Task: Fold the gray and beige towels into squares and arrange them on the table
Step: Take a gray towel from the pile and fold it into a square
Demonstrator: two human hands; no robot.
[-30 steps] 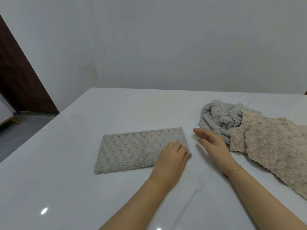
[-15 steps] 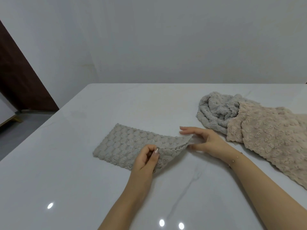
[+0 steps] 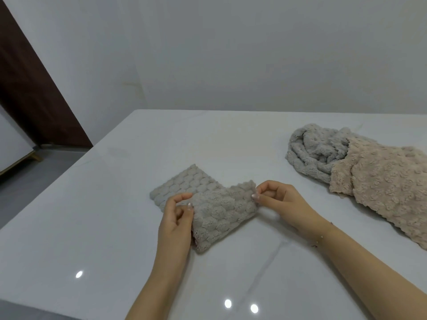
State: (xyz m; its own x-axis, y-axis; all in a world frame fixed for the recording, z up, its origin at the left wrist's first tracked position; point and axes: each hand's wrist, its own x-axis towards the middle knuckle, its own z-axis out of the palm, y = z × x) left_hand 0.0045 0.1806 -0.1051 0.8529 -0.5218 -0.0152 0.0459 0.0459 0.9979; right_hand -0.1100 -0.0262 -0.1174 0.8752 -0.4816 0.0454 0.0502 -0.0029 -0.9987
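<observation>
A gray bubble-textured towel (image 3: 215,211), folded into a strip, lies on the white table (image 3: 115,227) in the middle. Its right half is lifted and turned over toward the left. My left hand (image 3: 176,218) pinches the near corner of that raised end between thumb and fingers. My right hand (image 3: 277,199) pinches the far corner. A second gray towel (image 3: 316,151) lies crumpled at the right, partly under a loose beige towel (image 3: 388,185) that runs off the right edge of view.
The table's left edge slants from the far corner toward me, with grey floor (image 3: 27,179) beyond it. A white wall stands behind the table, and a dark brown panel (image 3: 30,88) leans at the far left.
Both hands took hold of the gray strip's right end, lifted it off the table and carried it leftward over the rest of the towel.
</observation>
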